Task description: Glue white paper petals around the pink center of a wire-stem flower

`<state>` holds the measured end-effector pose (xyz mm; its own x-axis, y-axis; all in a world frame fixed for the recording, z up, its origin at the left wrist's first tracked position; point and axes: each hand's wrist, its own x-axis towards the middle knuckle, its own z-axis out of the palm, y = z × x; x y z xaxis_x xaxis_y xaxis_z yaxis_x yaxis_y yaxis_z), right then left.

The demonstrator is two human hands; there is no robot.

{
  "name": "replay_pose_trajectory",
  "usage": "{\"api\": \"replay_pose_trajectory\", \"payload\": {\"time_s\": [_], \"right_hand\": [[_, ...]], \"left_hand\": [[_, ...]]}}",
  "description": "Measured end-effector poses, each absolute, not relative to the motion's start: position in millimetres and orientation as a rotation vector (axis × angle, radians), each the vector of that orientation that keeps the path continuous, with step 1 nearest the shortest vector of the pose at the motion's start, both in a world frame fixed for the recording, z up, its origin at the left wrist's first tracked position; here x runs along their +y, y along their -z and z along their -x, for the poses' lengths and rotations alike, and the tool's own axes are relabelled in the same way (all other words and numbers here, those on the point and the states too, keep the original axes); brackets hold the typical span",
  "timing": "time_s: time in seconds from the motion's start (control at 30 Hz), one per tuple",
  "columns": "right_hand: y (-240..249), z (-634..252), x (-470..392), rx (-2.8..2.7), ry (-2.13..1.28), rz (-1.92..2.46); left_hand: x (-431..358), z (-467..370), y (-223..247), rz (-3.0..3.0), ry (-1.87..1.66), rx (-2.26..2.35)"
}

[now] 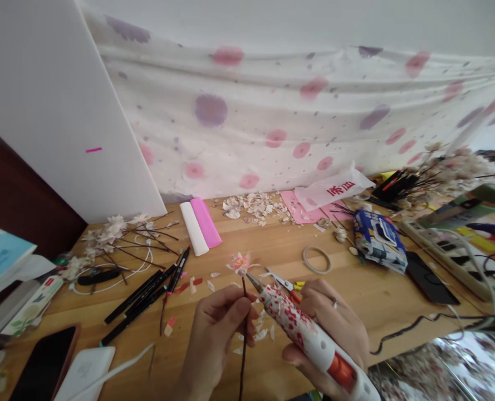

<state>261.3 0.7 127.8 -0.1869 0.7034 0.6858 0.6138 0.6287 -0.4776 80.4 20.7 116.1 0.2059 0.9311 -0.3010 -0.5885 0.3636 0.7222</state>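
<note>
Between its thumb and fingers, my left hand point(220, 328) pinches the thin brown stem of an artificial flower point(239, 263) with pale pink and orange petals. The stem stands nearly upright, with the bloom on top. My right hand point(334, 317) is wrapped around a white glue gun point(295, 328) patterned with red. Its metal nozzle points up and left and reaches the base of the bloom; whether it touches cannot be made out. Behind the glue gun lie scissors point(287, 284), partly hidden. Loose petals and paper scraps point(192, 285) are scattered around my hands.
White and pink paper rolls point(200, 225) lie behind a heap of pale petals point(255, 209). Black markers point(147, 295) and finished flowers point(117, 234) are at left. A tape roll point(316, 260), wipes pack point(378, 239), phone point(431, 278) and power strip point(447, 259) lie at right.
</note>
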Motion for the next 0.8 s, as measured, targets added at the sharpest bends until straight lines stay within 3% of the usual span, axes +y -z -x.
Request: {"api": "replay_pose_trajectory", "payload": {"time_s": [0.8], "right_hand": [[-132.9,-256.1,4.2,-1.853,-0.189,1.080]], "left_hand": [[23.2,-81.1,-114.7,-0.559,-1.126,0.830]]}}
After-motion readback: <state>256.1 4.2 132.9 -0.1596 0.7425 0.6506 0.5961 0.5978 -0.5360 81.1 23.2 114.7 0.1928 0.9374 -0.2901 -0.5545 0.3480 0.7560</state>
